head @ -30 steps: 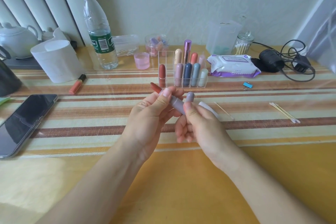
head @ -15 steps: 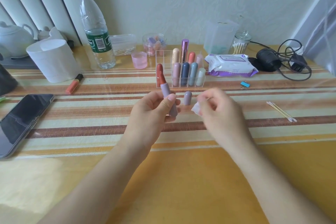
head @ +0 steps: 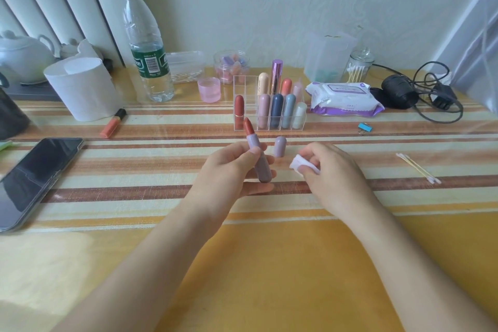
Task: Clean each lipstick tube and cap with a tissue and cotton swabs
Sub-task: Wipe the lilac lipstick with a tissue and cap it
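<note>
Uncapped lilac lipstick tube, red bullet exposed, held nearly upright above the striped table in front of the clear organiser of other lipsticks. The left hand grips the tube, thumb across the front of the barrel and fingers curled behind it. The matching lilac cap stands on its open end on the table, just right of the tube and apart from both hands. The right hand pinches a folded white tissue between thumb and fingertips, close beside the tube but not yet touching it. One second earlier this hand was at the capped end of the tube and the tissue lay on the table behind it; the cap has since been set down and the tissue picked up. Uncapping therefore appears complete, and wiping of the barrel is probably the step in hand. Cotton swabs lie unused well to the right.
</note>
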